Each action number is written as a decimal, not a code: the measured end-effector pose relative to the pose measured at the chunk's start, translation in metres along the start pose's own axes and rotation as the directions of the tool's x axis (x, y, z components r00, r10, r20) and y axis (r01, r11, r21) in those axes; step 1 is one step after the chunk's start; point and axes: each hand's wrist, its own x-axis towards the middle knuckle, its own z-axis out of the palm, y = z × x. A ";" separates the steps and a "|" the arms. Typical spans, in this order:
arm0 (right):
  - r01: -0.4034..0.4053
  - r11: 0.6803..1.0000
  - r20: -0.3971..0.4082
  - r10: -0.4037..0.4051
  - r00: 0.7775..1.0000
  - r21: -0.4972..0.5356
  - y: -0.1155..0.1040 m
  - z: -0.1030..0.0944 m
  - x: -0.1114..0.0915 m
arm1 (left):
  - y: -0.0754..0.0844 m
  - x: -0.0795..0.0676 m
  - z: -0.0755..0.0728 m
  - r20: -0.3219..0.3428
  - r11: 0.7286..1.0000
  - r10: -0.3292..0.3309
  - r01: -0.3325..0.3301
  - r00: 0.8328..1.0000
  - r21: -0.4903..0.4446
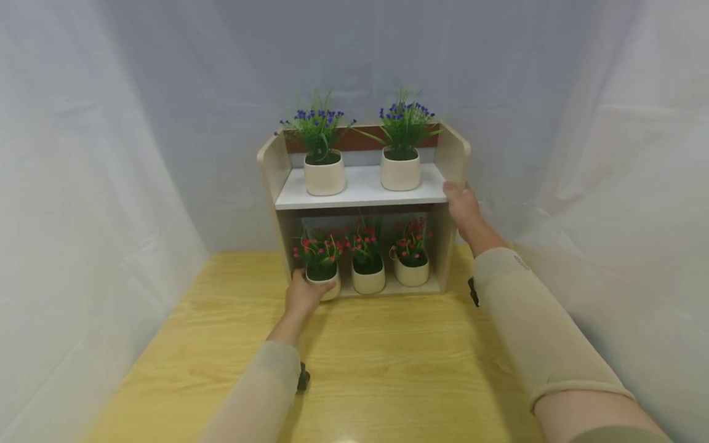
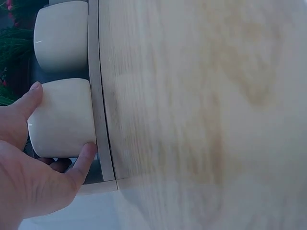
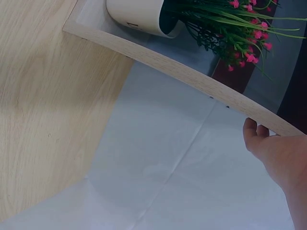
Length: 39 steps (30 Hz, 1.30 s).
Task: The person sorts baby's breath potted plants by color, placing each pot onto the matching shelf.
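A small two-tier wooden shelf [image 1: 360,195] stands on the table. My left hand [image 1: 301,295] grips the lower-left cream flowerpot [image 2: 62,117], with thumb and fingers spread around it. Red-pink flowers [image 1: 321,248] and green leaves rise from this pot. At the shelf's right side, my right hand [image 1: 464,208] holds the side panel [image 3: 184,76] near the upper board; in the right wrist view some fingertips show on the panel's outer face. Beside the gripped pot are a middle pot [image 1: 368,282] and a right pot [image 1: 412,274], both with red-pink flowers.
On the upper board stand two cream pots with purple-blue flowers, one left [image 1: 324,177] and one right [image 1: 400,172]. The light wood table [image 1: 388,357] extends in front of the shelf. White sheeting [image 1: 354,49] hangs behind and along both sides.
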 end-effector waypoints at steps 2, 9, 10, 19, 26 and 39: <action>-0.004 1.000 -0.006 0.004 1.000 0.002 0.000 0.001 0.000 | 0.000 0.002 0.001 0.003 1.000 -0.002 0.002 1.000 0.010; -0.004 1.000 -0.039 0.004 0.999 0.010 -0.002 0.004 0.001 | 0.004 0.007 0.000 0.024 1.000 -0.009 0.009 1.000 0.017; -0.009 1.000 -0.039 0.009 0.999 0.008 -0.002 0.004 0.001 | 0.004 0.007 -0.001 0.022 1.000 -0.005 0.005 1.000 0.019; -0.011 1.000 -0.028 0.011 1.000 -0.003 0.000 0.006 0.000 | 0.001 0.008 -0.001 0.041 0.999 -0.016 0.014 0.999 0.043; -0.008 1.000 -0.041 0.007 0.999 -0.011 -0.001 -0.003 0.000 | 0.007 0.014 0.003 0.099 0.998 -0.009 0.003 0.995 0.055; -0.030 0.999 0.019 0.030 0.999 0.010 0.012 -0.011 -0.006 | 0.022 -0.003 0.000 0.290 0.974 0.055 -0.116 0.955 0.197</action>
